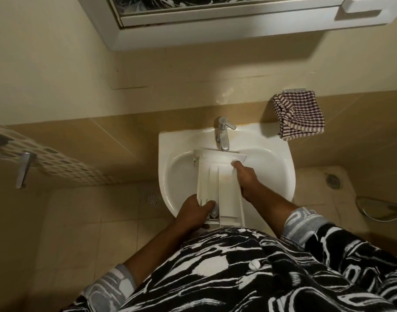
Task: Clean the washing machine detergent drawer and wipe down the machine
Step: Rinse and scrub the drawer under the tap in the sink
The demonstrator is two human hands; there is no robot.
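Here, counting first: one detergent drawer (217, 176), one sink (271, 158), one tap (222, 134), one checked cloth (298, 113), and two hands in view. There is also a floor drain (151, 198) sitting left of the sink and a second drain (333, 181) sitting right of it.

The drawer is lying lengthwise over the basin. Its far end, with the wider front panel, is sitting just under the tap spout. Its near end is sticking out past the sink's front rim toward the person.

It is showing as long white plastic, divided by lengthwise ribs into three channels. The widest channel, on the right, is carrying a faint orange-brown stain. A small pale bluish cap is sitting at the near end.

The left hand (193, 212) is gripping the near left corner, fingers wrapping under the drawer and thumb curling over the top beside the cap. The right hand (247, 179) is holding the right side wall farther along, fingers curling round the edge.

The cloth is hanging on the wall right of the tap, bunched and well apart from the drawer.

Hard to make out:
- The right fingertips are hiding behind the drawer wall.
- The drawer is covering the bottom of the basin.
- Whether water is running from the tap cannot be told.
- A white perforated rack (57, 163) at left and a mirror cabinet (215, 19) at top are being cut off by the frame.
- A patterned black-and-white shirt (238, 278) is blocking the lower view.
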